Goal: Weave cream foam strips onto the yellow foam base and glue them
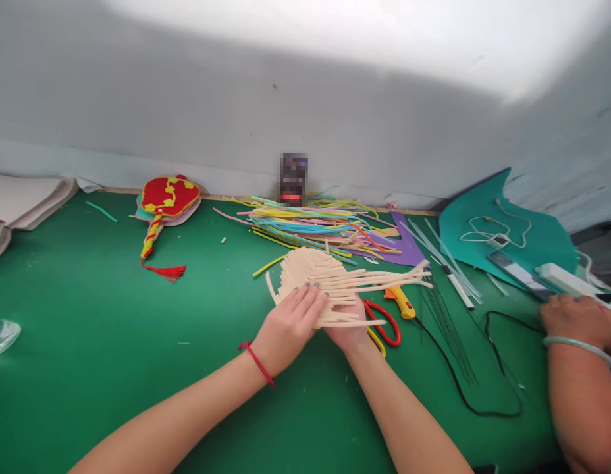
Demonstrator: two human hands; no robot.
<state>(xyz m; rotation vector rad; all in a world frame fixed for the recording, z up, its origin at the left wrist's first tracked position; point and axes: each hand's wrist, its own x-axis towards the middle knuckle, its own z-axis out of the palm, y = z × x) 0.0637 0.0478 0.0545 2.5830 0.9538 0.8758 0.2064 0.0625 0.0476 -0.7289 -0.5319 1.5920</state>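
Note:
A cream fan-shaped piece of chenille stems laid side by side (310, 266) is held over the table, its loose ends sticking out to the right. My left hand (290, 329) lies on top of its lower part, fingers stretched out flat and close together; a red string bracelet is at the wrist. Underneath, my right hand (349, 332) holds the piece from below, its fingers mostly hidden by the stems. Red-and-yellow-handled scissors (392, 322) lie just right of my right hand. Beyond them rests a yellow glue gun (401, 302) with a black cord.
Behind lies a pile of coloured chenille stems (305, 227). A red and yellow fan with tassel (170, 197) is at left. Glue sticks (446, 260), thin wires (448, 329) and a teal sheet (542, 224) lie right. Another person's hand (579, 322) rests by a white power strip (572, 280).

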